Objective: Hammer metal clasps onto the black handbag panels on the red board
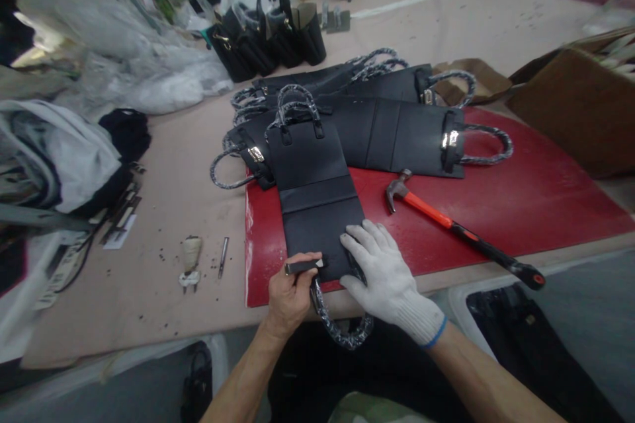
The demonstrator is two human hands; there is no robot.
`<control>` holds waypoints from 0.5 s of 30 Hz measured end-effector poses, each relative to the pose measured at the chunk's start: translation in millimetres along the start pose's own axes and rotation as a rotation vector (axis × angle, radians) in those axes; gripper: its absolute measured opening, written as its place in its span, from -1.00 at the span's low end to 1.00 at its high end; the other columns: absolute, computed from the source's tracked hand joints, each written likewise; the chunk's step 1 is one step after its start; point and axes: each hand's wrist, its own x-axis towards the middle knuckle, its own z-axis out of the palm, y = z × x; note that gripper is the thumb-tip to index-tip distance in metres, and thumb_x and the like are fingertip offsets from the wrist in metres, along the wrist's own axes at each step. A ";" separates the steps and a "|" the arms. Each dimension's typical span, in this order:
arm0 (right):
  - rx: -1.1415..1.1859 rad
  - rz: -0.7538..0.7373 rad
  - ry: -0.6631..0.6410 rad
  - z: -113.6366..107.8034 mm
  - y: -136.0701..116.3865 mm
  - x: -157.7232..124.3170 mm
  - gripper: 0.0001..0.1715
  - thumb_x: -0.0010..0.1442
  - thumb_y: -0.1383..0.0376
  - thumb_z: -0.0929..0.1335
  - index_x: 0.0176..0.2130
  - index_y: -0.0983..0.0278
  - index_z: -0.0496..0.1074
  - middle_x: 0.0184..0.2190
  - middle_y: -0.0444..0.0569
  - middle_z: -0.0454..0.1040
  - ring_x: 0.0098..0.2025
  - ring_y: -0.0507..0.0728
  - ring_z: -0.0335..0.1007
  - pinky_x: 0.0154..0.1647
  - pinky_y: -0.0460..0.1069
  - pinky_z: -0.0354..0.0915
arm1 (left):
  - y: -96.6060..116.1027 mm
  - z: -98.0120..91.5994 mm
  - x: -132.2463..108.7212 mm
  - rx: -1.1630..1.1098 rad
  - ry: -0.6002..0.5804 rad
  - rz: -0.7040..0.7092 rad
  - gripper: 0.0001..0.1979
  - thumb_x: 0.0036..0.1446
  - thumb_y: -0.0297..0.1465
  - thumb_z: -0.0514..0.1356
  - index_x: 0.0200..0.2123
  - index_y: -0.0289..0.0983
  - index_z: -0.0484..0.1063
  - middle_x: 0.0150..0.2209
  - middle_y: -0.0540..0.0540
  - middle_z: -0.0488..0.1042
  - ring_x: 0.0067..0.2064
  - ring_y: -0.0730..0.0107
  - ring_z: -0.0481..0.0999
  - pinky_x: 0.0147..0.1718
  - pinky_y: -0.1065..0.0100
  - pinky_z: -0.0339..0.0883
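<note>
A flat, unfolded black leather handbag panel [315, 198] lay lengthwise on a red rectangular mat [520, 205] at the near edge of the counter [163, 211], its far end already fitted with a pair of plastic-wrapped loop handles [296, 102]. At the near end, directly under both hands, the work looked unfinished — a small black strap tab [302, 267] was pinched between thumb and fingers of the bare left hand [290, 294], its fingers curled and pressed together around it at the panel's lower corner. A second wrapped black loop handle [344, 330] hung off the counter's edge just below the two hands, between the wrists.

The right hand [384, 271], in a white knitted work glove, lay palm down with fingers spread, pressing the panel's near right corner flat; it held nothing. Both forearms came up from the bottom of the frame and converged on that corner.

Just beyond and to the right of the gloved hand rested a claw hammer with an orange-and-black handle [461, 231], untouched, its head pointing toward the panel. Farther off beyond the hands, a heap of similar flat black panels with metal clasps and wrapped handles [397, 125] was stacked across the mat's far side — whether finished or waiting could not be told. Well past them stood a row of assembled upright black handbags [268, 39]. To the left of the bare hand lay a small pale hand tool [191, 261] and a thin metal punch [223, 256].
</note>
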 end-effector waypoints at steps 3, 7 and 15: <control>-0.007 0.000 -0.002 -0.5 -0.3 0.2 -0.21 0.07 0.27 0.46 0.28 0.31 0.38 0.35 0.14 0.26 0.43 0.46 -0.06 0.47 0.41 -0.06 | -0.7 0.5 -0.4 0.006 0.001 0.014 -0.85 0.34 -0.47 0.20 -0.07 -0.23 0.52 -0.12 -0.08 0.68 -0.08 0.28 0.70 -0.04 0.30 0.63; -0.008 0.005 -0.010 -1.0 -0.8 0.4 -0.20 0.07 0.28 0.47 0.28 0.33 0.37 0.35 0.14 0.25 0.43 0.47 -0.07 0.48 0.41 -0.08 | -1.3 1.7 -0.9 0.056 -0.008 0.055 -0.85 0.35 -0.48 0.18 -0.07 -0.24 0.51 -0.12 -0.09 0.68 -0.08 0.28 0.70 -0.05 0.30 0.63; -0.007 0.000 -0.014 -0.7 0.2 -0.6 -0.21 0.07 0.27 0.47 0.28 0.32 0.38 0.36 0.15 0.24 0.44 0.47 -0.07 0.47 0.41 -0.08 | -2.4 8.9 -0.2 0.185 -0.005 0.174 -0.84 0.39 -0.47 0.11 -0.05 -0.25 0.46 -0.15 -0.12 0.67 -0.09 0.27 0.69 -0.06 0.29 0.61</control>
